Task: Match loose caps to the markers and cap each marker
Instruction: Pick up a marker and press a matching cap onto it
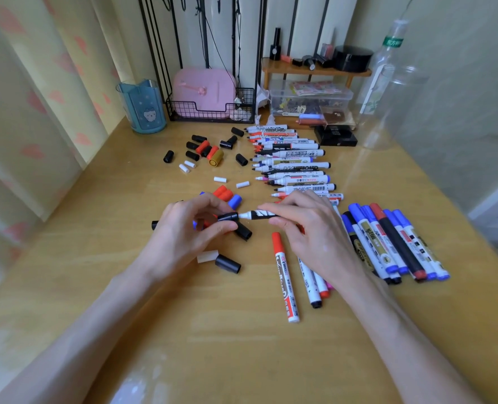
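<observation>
Two hands meet over the surface (183, 330). The left hand (189, 225) pinches a black cap (228, 217) between thumb and fingers, and the right hand (303, 225) pinches a marker (258, 214) by its barrel. The marker lies left to right, its white neck pointing left at the cap's open mouth. Whether the tip has just entered the mouth or sits just short of it, I cannot tell. Both are hard, smooth plastic cylinders, so a straight push along that axis should seat the cap.

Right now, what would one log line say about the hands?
left hand: pinches black cap | right hand: holds black-and-white marker | cap: at marker tip, white neck showing | todo: row of uncapped markers
</observation>
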